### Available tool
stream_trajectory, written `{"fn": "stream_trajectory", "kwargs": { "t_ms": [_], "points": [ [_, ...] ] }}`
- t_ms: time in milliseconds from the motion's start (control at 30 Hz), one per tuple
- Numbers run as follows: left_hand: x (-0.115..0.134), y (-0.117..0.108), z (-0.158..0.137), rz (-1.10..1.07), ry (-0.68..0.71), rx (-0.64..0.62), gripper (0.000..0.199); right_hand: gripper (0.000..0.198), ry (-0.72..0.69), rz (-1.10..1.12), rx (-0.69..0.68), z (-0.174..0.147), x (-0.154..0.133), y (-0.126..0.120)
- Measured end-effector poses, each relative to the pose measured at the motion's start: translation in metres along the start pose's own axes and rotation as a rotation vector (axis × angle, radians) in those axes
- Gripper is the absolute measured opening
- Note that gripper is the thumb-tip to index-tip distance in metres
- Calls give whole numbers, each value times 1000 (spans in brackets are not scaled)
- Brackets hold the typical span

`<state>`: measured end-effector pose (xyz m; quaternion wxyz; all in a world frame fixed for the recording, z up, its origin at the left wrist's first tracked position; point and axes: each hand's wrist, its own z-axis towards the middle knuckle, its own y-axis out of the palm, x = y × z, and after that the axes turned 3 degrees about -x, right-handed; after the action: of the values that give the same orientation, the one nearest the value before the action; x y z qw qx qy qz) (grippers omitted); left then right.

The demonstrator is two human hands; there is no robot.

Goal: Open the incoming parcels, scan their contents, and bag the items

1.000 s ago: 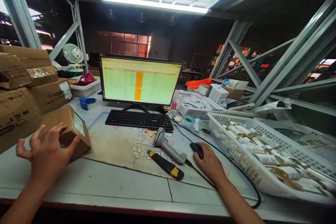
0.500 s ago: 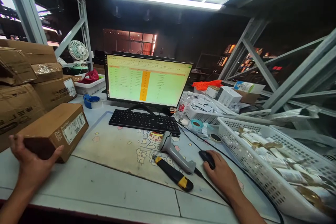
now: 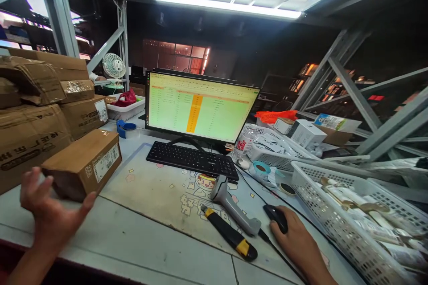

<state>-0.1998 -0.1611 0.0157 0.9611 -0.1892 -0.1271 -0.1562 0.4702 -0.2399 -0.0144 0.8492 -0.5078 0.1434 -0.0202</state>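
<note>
My left hand [image 3: 55, 211] is open, fingers spread, just in front of the near end of a brown cardboard box [image 3: 75, 160] with a white printed label on its side. On the right of the desk mat [image 3: 143, 191], my right hand [image 3: 297, 240] is closed over a black computer mouse [image 3: 277, 218]. Left of the mouse lies a grey barcode scanner [image 3: 236, 207] with its cable running toward me. Beside the scanner rests a black and yellow utility knife [image 3: 230, 234]. A black keyboard [image 3: 192, 160] sits below a monitor [image 3: 200, 107] that displays a spreadsheet with an orange column.
Larger cardboard boxes [image 3: 30, 133] are stacked at the left. A blue tape dispenser [image 3: 125, 128] stands behind the labelled box. White plastic baskets [image 3: 321, 213] with wrapped items line the right side, near a plastic bottle [image 3: 243, 144] and a blue tape roll [image 3: 261, 168].
My left hand has come away from the box's near end toward me, its fingers spreading. My right hand stays on the mouse. The whole view has shifted, so things appear farther right.
</note>
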Motion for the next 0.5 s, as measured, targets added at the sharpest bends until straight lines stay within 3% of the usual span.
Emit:
{"fn": "stream_trajectory", "kwargs": {
  "t_ms": [67,167,233,333,433,500],
  "points": [
    [35,-9,9,-109,100,32,85,50,-11,11,-10,0,0,0],
    [102,3,34,-432,112,-362,38,49,-36,44,-14,0,-3,-3],
    [138,37,52,-528,149,-595,31,51,-62,61,-20,0,-6,-5],
    [162,114,67,-455,98,-758,32,55,-78,75,-29,1,-7,-7],
    [161,181,64,-332,2,-756,36,55,-98,90,-21,2,-2,-5],
    [154,207,55,-274,-33,-729,40,54,-119,98,-11,4,4,-3]
  ]
}}
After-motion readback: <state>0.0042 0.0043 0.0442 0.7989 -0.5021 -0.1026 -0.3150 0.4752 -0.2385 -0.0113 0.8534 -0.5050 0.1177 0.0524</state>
